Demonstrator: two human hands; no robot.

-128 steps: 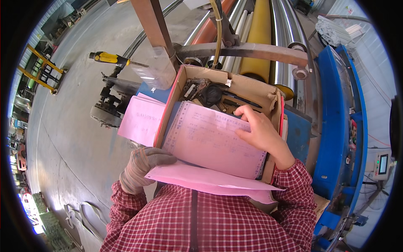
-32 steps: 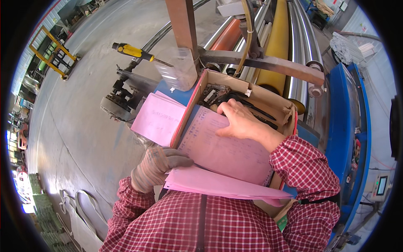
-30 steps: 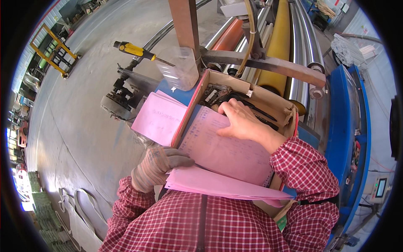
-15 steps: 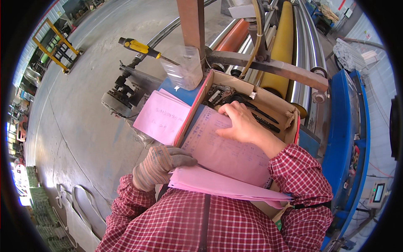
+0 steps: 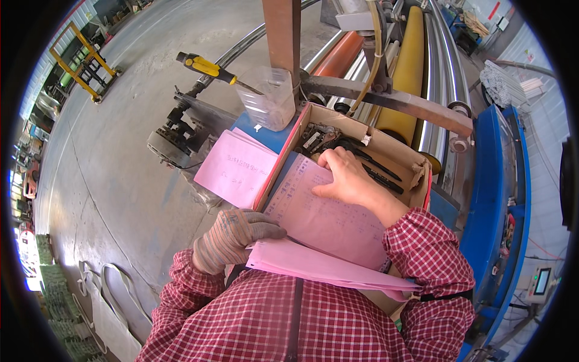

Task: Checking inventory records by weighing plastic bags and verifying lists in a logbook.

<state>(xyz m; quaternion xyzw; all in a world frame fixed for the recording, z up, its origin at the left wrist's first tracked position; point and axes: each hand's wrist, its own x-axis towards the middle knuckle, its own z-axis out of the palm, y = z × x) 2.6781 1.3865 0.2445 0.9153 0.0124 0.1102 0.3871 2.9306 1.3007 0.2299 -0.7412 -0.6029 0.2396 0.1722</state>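
A pad of pink paper [image 5: 319, 208] with handwriting lies across the near part of a cardboard box [image 5: 416, 155]. Its upper sheets [image 5: 325, 265] are folded back toward my body. My left hand [image 5: 232, 237], in a striped knit glove, has its fingers closed on the left end of those folded sheets. Bare, my right hand [image 5: 345, 178] rests on the upper right of the written page, thumb apart from the bent fingers. Black pens [image 5: 383, 175] and small metal parts [image 5: 318, 137] lie in the box beyond the pad.
Left of the box, loose pink sheets [image 5: 235, 169] lie on a blue surface beside a clear plastic container [image 5: 268, 99] with a yellow-and-black screwdriver [image 5: 208, 67] in it. A brown steel post [image 5: 282, 36] and machine rollers [image 5: 405, 78] stand beyond. Blue machine framing [image 5: 491, 223] runs along the right.
The view has shifted slightly, so the box and pad sit a little lower and farther right. Both hands keep the same places on the pad.
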